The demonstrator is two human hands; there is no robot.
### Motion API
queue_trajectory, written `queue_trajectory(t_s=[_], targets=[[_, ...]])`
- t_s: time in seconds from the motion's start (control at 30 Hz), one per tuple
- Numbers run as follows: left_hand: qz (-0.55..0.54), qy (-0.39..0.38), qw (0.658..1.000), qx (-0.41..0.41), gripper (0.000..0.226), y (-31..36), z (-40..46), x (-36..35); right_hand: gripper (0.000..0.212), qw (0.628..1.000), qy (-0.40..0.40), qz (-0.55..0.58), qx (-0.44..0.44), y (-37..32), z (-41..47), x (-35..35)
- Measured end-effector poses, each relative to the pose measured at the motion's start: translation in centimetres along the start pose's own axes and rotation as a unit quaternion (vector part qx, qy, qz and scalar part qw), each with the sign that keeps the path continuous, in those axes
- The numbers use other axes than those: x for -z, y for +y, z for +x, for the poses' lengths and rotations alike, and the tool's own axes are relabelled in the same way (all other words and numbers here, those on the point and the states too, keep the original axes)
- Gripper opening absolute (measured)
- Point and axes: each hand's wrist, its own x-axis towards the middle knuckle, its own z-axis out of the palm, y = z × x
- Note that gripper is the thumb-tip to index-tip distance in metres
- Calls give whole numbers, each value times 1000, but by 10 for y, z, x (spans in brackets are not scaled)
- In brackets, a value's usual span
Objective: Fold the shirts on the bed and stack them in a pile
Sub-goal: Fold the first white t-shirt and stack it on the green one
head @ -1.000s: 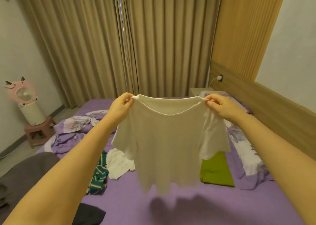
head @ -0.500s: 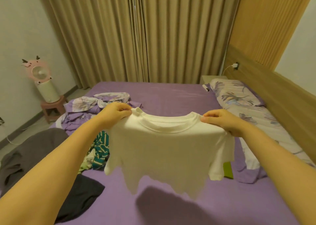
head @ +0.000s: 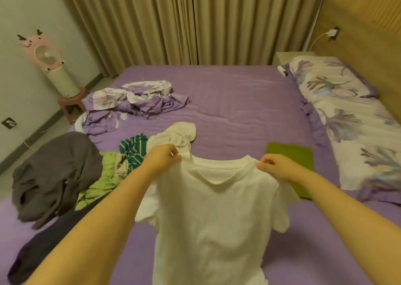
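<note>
I hold a white T-shirt [head: 212, 215] spread out low over the purple bed [head: 234, 102], its collar away from me. My left hand [head: 161, 158] pinches the left shoulder and my right hand [head: 274, 165] pinches the right shoulder. A folded green shirt [head: 291, 161] lies flat on the bed just right of my right hand. Left of my left hand lies a heap of unfolded clothes: another white garment [head: 178, 136], a teal striped shirt [head: 132, 149], a light green shirt [head: 102, 180], a grey garment [head: 56, 172] and a dark one [head: 41, 243].
A crumpled floral purple blanket [head: 134, 99] sits at the far left of the bed. Floral pillows [head: 347, 120] line the right side by the wooden headboard. A pink fan [head: 50, 61] stands on a stool beside the bed. Curtains hang behind.
Both hands have lowered the white T-shirt from up in the air down towards the bed, and my view has tilted downward. The folded green shirt is now uncovered.
</note>
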Motion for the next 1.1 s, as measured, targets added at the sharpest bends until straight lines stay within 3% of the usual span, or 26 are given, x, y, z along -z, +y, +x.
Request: queue_trajectory(t_s=[0.2,0.37,0.5,0.6,0.73,0.9,0.97,1.1], targets=[[-7,-71,997,41,26,-74,39,-120,17,996,9,-42,-73,71,54,-97],[-38,-57,996,50,20,-112,76,-173,16,990,7,-36,-134,101,92,-143],[-41,-7,999,12,19,-127,113,-199,17,989,53,-58,-127,117,125,-169],[-85,-5,996,-10,19,-136,140,-212,28,980,130,-75,-133,124,146,-179],[6,16,998,-54,24,-149,176,-219,30,967,161,-151,-129,126,173,-176],[113,39,992,-42,30,-146,222,-214,34,933,188,-286,-113,125,206,-148],[141,51,989,-20,31,-144,238,-216,31,936,192,-275,-105,125,226,-139],[154,71,986,-13,26,-137,245,-246,22,981,142,-103,-85,143,263,-148]])
